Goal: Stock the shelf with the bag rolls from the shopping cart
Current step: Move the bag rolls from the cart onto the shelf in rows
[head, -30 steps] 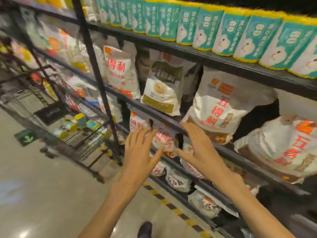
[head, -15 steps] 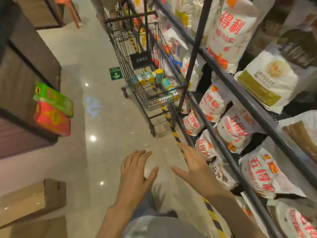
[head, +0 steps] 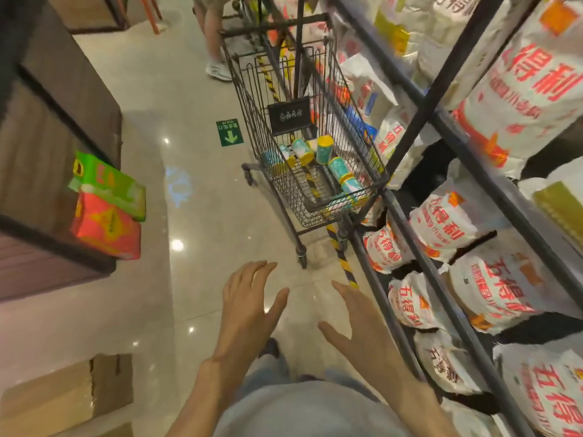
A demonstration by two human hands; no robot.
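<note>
A black wire shopping cart (head: pixel 252 99) stands ahead in the aisle, close against the shelf (head: pixel 448 272) on the right. Several teal bag rolls (head: pixel 325 149) with yellow ends lie in its basket. My left hand (head: pixel 249 310) and my right hand (head: pixel 362 335) hover low over the floor in front of me, fingers spread and holding nothing. Both are well short of the cart.
White flour sacks (head: pixel 441 225) with red print fill the black metal shelf on the right. A dark counter with a green and a red pack (head: pixel 107 203) juts in at left. Cardboard boxes (head: pixel 63 395) sit bottom left. A person's legs (head: pixel 214 36) stand beyond the cart.
My view has swung from the shelf front down the aisle to the cart, and the cart is now nearer. Both hands stay spread and empty, lowered away from the shelf.
</note>
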